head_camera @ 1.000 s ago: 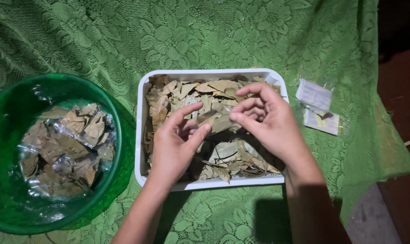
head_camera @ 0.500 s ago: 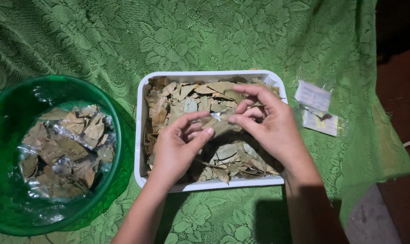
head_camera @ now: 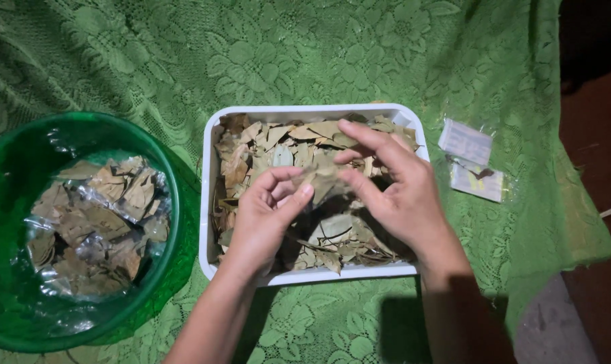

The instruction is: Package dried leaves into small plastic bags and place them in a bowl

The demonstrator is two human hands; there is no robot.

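Head view, looking straight down: a counter (head_camera: 359,40) covered with a green lace cloth patterned with flowers fills most of the frame. In the centre sits a white rectangular tray (head_camera: 206,202) heaped with dried, brownish-green leaves (head_camera: 265,141). Two bare hands meet over the middle of the tray. The left hand (head_camera: 261,219), coming up from the lower centre of the frame, has its thumb and forefinger pinched on one dried leaf (head_camera: 324,180), the other fingers curled beneath. The right hand (head_camera: 396,195), coming in from the lower right, has its fingertips on the same leaf from the other side, its forefinger stretched out above the pile; both hands are grasping the leaf, which is lifted just above the heap near the tray's centre. At the left of the frame stands a round green plastic basin (head_camera: 174,202), just beside the tray, holding clear plastic packets (head_camera: 96,222) filled with the same kind of leaves. At the right, near the tray's upper right corner, small clear bags with white paper labels (head_camera: 474,158) lie flat on the cloth. A dark floor shows along the right edge
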